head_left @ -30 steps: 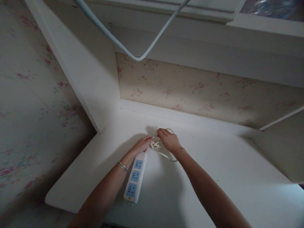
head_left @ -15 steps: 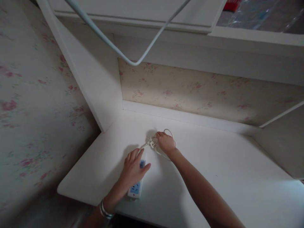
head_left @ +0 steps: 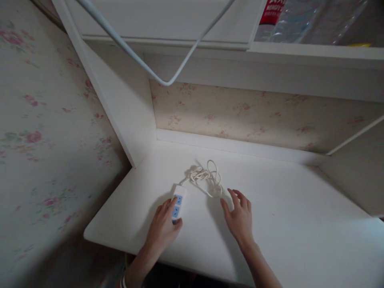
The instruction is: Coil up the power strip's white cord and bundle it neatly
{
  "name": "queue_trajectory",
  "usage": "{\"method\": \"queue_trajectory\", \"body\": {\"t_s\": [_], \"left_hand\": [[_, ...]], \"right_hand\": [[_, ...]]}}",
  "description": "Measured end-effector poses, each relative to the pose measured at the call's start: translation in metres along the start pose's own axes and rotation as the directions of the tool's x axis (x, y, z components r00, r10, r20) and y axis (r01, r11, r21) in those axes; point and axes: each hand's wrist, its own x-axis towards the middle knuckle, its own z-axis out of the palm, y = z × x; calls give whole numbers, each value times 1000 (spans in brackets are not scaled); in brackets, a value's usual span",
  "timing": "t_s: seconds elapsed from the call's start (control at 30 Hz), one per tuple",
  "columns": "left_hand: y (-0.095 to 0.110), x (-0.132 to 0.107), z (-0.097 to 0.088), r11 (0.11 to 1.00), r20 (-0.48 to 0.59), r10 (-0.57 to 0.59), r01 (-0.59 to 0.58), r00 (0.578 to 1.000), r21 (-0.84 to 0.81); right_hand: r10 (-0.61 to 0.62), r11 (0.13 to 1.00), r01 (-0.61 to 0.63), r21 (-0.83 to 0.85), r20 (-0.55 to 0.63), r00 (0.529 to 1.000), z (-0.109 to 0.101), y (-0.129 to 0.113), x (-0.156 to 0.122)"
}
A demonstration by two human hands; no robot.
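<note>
A white power strip [head_left: 179, 191] with blue socket faces lies on the white desk. My left hand [head_left: 163, 222] is closed over its near part, fingers across the top and thumb along the right side, hiding that end. From the strip's far end runs a cream cord [head_left: 199, 175], bunched in a loose tangle with one loop standing up. My right hand [head_left: 240, 218] is just right of the tangle, thumb and fingers apart, the thumb tip close to the cord. Whether the cord's end lies between those fingers is hard to make out.
A pale cable [head_left: 166, 83] hangs in a V across the upper view. Above the desk [head_left: 285, 192], a white cabinet and an open shelf [head_left: 300, 47] with clear plastic bottles overhang. An upright side panel [head_left: 123, 100] and a flowered wall [head_left: 45, 120] stand at left.
My right hand has let go of the tangled cord and moved right and nearer. The left hand has drawn back along the power strip, uncovering its far end. The view has shifted slightly.
</note>
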Motion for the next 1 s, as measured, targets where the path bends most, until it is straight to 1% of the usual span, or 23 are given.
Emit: {"method": "queue_trajectory", "body": {"t_s": [0.07, 0.13, 0.23, 0.33, 0.43, 0.53, 0.6, 0.63, 0.7, 0.73, 0.8, 0.9, 1.0], "left_hand": [[-10, 14, -1, 1000, -68, 11, -10, 998, 3], [-20, 30, -5, 1000, -128, 14, -13, 992, 5], [-31, 52, -11, 1000, -157, -4, 0, 988, -24], [-38, 70, -15, 998, -168, -33, 24, 985, -54], [-44, 90, -15, 997, -212, -54, 41, 976, -65], [-53, 113, -16, 993, -263, -108, 95, 959, -63], [-58, 128, -17, 992, -314, -129, 119, 941, -50], [-61, 135, -17, 991, -351, -135, 129, 927, -41], [-65, 146, -16, 989, -420, -145, 149, 896, -24], [-66, 151, -14, 987, -445, -150, 159, 883, -17], [-68, 161, -10, 984, -480, -155, 178, 864, 3], [-66, 176, -1, 982, -513, -125, 179, 849, 57], [-59, 194, 7, 982, -524, -105, 171, 845, 80]], "right_hand": [[49, 999, -49, -5, 74, 996, 8, 11, -15], [30, 998, -38, 51, 159, 987, 21, 12, -18], [-2, 991, -31, 130, 241, 971, 40, -2, -3], [-33, 984, -23, 178, 309, 950, 58, -24, 24], [-61, 983, 4, 185, 304, 951, 74, -42, 56], [-26, 987, -16, 159, 259, 966, 86, -51, 85], [-3, 984, -38, 172, 232, 973, 91, -53, 95], [-4, 979, -41, 198, 221, 975, 91, -54, 96], [-22, 959, -38, 281, 208, 978, 90, -55, 85], [-32, 942, -40, 332, 207, 978, 87, -56, 74], [-32, 898, -66, 435, 215, 976, 77, -57, 45], [-12, 840, -139, 525, 275, 961, 54, -59, -8], [74, 799, -264, 540, 347, 935, 28, -58, -50]]}}
